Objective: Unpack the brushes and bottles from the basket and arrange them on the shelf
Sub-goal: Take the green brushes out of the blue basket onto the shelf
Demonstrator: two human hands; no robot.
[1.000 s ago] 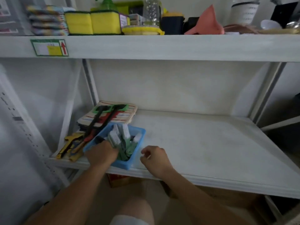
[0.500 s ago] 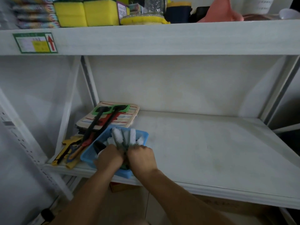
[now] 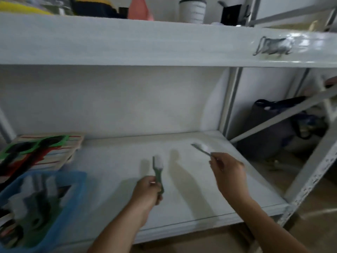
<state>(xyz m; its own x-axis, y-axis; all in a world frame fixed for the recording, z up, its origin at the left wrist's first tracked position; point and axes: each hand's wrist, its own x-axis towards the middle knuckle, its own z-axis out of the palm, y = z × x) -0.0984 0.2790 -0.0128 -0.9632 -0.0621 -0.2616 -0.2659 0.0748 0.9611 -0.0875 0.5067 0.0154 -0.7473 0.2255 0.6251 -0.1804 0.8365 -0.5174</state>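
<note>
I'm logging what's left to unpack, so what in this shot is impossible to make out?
Head view only:
- Blue basket: cut off by the left and bottom edges and motion-blurred; how many brushes remain, and whether any bottles, cannot be counted.
- Brush in left hand: handle end hidden by the fingers.
- Brush in right hand: bristle head smeared by motion; contact with the shelf unclear.
- Top-shelf items: cropped by the upper edge.

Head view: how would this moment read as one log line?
left hand: holds green brush | right hand: holds second brush | both above shelf | blue basket: more brushes
</note>
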